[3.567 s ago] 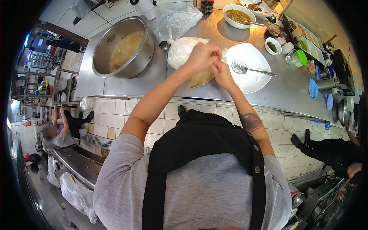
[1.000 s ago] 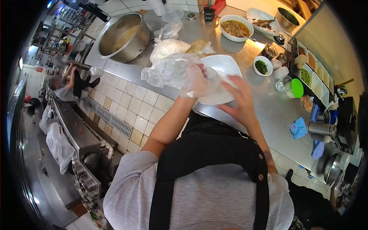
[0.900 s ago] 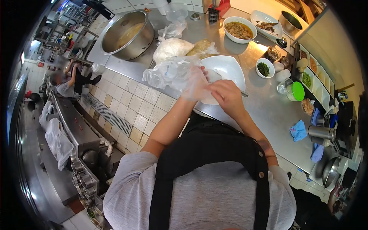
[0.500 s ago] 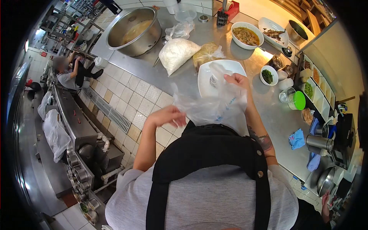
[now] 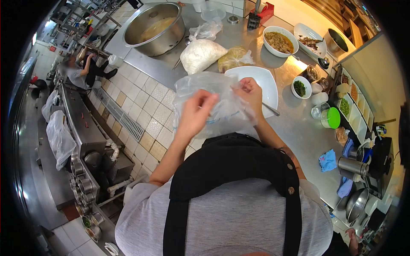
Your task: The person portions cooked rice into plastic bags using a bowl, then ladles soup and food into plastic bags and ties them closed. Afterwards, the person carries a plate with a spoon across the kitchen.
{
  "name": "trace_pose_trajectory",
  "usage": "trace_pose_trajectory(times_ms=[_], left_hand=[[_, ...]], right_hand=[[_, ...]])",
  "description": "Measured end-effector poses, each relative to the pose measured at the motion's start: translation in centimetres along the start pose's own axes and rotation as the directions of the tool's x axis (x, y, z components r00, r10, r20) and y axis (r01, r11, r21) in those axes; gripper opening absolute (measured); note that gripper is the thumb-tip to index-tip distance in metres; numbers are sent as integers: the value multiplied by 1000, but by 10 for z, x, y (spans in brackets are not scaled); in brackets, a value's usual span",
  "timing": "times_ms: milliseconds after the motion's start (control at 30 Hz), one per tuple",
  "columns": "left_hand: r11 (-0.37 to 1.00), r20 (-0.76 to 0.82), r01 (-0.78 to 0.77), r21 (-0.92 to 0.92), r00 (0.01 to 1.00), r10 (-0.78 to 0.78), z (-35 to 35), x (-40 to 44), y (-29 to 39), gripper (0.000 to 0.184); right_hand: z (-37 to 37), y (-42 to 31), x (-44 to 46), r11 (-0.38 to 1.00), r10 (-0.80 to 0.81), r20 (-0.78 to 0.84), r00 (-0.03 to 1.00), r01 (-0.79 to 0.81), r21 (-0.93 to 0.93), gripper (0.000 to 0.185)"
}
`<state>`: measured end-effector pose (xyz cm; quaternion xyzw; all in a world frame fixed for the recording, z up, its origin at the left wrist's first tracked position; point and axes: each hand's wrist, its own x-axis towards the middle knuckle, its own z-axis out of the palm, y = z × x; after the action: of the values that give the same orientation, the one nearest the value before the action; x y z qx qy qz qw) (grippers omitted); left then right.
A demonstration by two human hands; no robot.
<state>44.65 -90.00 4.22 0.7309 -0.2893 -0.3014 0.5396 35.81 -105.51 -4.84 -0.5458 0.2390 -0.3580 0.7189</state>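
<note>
Head view: the clear plastic bag (image 5: 224, 112) was held up at the counter's (image 5: 299, 132) near edge, overlapping the rim of the white plate (image 5: 269, 84). The right hand (image 5: 252, 94) had its fingertips closed on the bag's edge. The left hand (image 5: 197, 114), blurred, was half open with loosely curled fingers; whether it gripped the film could not be told. Sound practice called for a firm right pinch, one layer of film per hand, and gentle spreading, with the loose film clear of the spoon (image 5: 271, 109).
</note>
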Motion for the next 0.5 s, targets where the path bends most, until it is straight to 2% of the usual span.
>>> trace_pose_trajectory(times_ms=[100, 133, 167, 200, 300, 333, 367, 400, 433, 467, 500], left_hand=[[971, 46, 47, 235, 997, -59, 29, 12, -13, 22], [999, 39, 29, 18, 999, -30, 33, 16, -26, 21], [980, 33, 11, -200, 999, -5, 38, 18, -44, 21], [911, 22, -2, -412, 1000, 12, 41, 18, -43, 21], [598, 109, 220, -771, 970, -217, 32, 25, -32, 23], [446, 177, 250, -859, 964, -200, 13, 34, -35, 21], [281, 257, 297, -912, 951, -172, -11, 52, -41, 19], [104, 321, 336, -936, 937, -136, -23, 61, -45, 18], [217, 343, 361, -907, 932, -117, -18, 60, -23, 18], [328, 365, 376, -866, 926, -99, -16, 58, 1, 18], [435, 388, 382, -815, 918, -80, -13, 58, 17, 19]], right_hand=[[24, -30, -18, 952, 200, 170, 965, -233, 200, 20], [19, -27, -16, 918, 289, 230, 929, -337, 209, 21], [12, -27, -13, 872, 316, 259, 913, -387, 300, 22], [9, -38, -11, 814, 343, 291, 893, -437, 383, 24], [-12, -44, 3, 684, 383, 366, 848, -527, 505, 23], [-21, -44, 9, 651, 391, 383, 837, -546, 528, 23], [-34, -47, 16, 792, 405, 384, 830, -528, 306, 21], [-44, -48, 22, 873, 428, 388, 816, -484, 56, 19], [-55, -50, 31, 891, 453, 385, 804, -407, -200, 18], [-72, -31, 47, 856, 500, 365, 785, -383, -348, 16], [-81, -26, 59, 901, 433, 347, 832, -400, -165, 17]])
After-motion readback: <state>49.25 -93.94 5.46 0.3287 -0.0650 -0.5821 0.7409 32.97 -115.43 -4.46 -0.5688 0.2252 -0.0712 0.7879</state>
